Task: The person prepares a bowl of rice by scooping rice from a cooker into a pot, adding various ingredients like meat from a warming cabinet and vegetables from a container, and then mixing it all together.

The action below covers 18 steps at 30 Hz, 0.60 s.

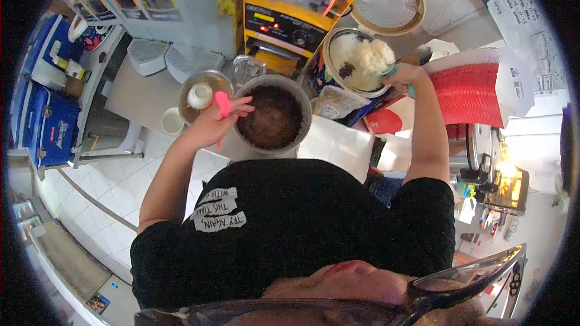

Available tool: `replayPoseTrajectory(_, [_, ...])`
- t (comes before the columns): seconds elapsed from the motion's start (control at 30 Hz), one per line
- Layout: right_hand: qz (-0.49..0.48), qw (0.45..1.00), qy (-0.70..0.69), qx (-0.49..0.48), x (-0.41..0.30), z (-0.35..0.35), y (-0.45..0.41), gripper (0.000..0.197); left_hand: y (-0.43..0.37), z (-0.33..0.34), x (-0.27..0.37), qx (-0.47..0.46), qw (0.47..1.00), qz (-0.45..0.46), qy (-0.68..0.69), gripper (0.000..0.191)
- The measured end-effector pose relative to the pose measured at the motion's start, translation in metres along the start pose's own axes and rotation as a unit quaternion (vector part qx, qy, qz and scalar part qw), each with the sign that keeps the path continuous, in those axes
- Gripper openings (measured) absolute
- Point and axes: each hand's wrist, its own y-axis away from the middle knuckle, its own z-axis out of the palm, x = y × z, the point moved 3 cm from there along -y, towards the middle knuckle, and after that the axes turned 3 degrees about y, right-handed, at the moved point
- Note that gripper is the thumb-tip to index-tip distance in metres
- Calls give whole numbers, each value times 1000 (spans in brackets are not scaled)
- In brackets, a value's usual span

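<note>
My left hand (216, 120) holds a pink utensil (223, 105) whose ends show above and below the fingers; some fingers stretch over the rim of a metal pot (306, 115) holding dark brown contents. My right hand (404, 76) grips a teal utensil (390, 70) with a mound of pale rice (376, 55) on it, above a round container (328, 59) of white rice with a small dark patch. Left of the pot, a white cup or bowl (199, 95) sits in a metal bowl (183, 99). A white cup (172, 121) stands just below that bowl.
A yellow machine (286, 25) with lit red lights stands behind the pot. The round perforated lid (387, 2) lies behind the rice container. A clear plastic bag (337, 103) is between pot and rice. Stacked red-and-white paper boxes (469, 93) are at right, a blue cooler (52, 122) at far left.
</note>
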Motion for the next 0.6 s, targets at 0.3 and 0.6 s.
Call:
replayPoseTrajectory(0.3, [-167, 915, -163, 328, -155, 136, 71, 32, 61, -45, -28, 30, 995, -10, -93, 41])
replayPoseTrajectory(0.6, [-51, 927, -105, 356, -221, 246, 50, 33, 16, -24, -67, -112, 954, -162, -226, 48])
